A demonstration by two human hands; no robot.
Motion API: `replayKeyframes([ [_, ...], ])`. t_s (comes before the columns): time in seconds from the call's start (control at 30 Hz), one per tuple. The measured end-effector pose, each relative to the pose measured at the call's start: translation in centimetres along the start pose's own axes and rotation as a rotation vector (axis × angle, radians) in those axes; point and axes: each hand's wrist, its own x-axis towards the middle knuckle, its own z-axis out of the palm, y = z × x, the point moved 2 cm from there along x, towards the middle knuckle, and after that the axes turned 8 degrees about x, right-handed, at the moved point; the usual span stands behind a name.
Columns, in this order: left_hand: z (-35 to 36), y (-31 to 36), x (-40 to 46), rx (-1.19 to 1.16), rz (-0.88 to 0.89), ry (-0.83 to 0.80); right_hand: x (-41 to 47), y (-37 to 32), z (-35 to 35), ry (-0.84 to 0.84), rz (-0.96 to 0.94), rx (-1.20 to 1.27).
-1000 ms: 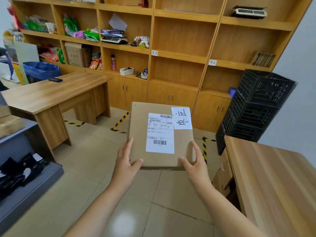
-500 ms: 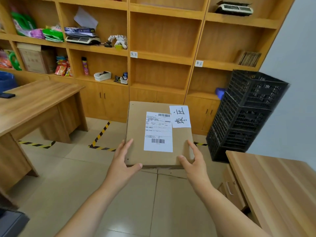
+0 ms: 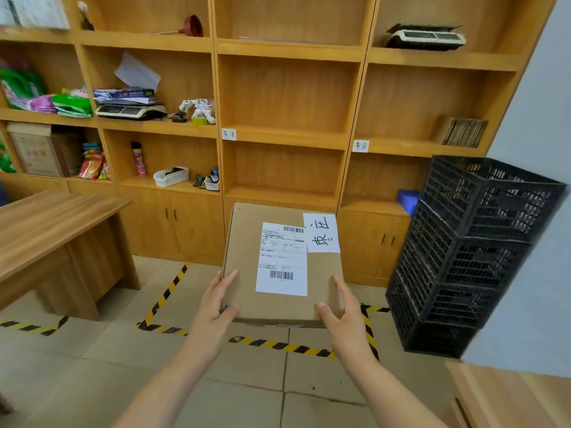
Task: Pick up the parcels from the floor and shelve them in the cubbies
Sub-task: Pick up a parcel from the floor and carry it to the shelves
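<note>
I hold a flat brown cardboard parcel (image 3: 244,251) level in front of me, above the floor. It carries a white shipping label with barcodes and a white slip with handwritten characters at its top right. My left hand (image 3: 216,307) grips its near left corner, and my right hand (image 3: 341,313) grips its near right corner. Behind it stands the wooden cubby shelf (image 3: 355,97). Two bare cubbies sit just above the parcel, with small handwritten tags (image 3: 361,146) on the shelf edges.
Stacked black plastic crates (image 3: 469,257) stand at the right against the wall. A wooden desk (image 3: 46,217) is at the left, another desk corner (image 3: 509,396) at the lower right. Yellow-black tape (image 3: 278,345) marks the tiled floor. Left cubbies hold scales, packets and baskets.
The shelf has come nearer and fills more of the view as I walk toward it. The parcel stays held in both hands the same way.
</note>
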Motion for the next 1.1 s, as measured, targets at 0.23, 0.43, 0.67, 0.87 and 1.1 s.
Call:
replayKeyframes([
  [0.23,2.1,-2.2,10.0,-0.082,-0.066,-0.009,10.7,1.7,1.0,-0.019,0.007,-0.015],
  [0.43,3.5,-4.7,19.1,-0.109,-0.081,-0.033,19.1,3.2,2.9,0.027,0.010,-0.035],
  [0.67,4.1,-8.8,31.4,-0.138,-0.035,-0.093,29.6,4.4,6.4,0.103,0.016,-0.087],
  [0.87,3.3,-11.4,41.0,-0.128,-0.017,-0.115,37.8,5.1,10.1,0.132,0.022,-0.130],
  [1.1,6.5,-14.5,48.7,-0.073,-0.027,-0.186,44.9,7.5,10.7,0.160,0.071,-0.161],
])
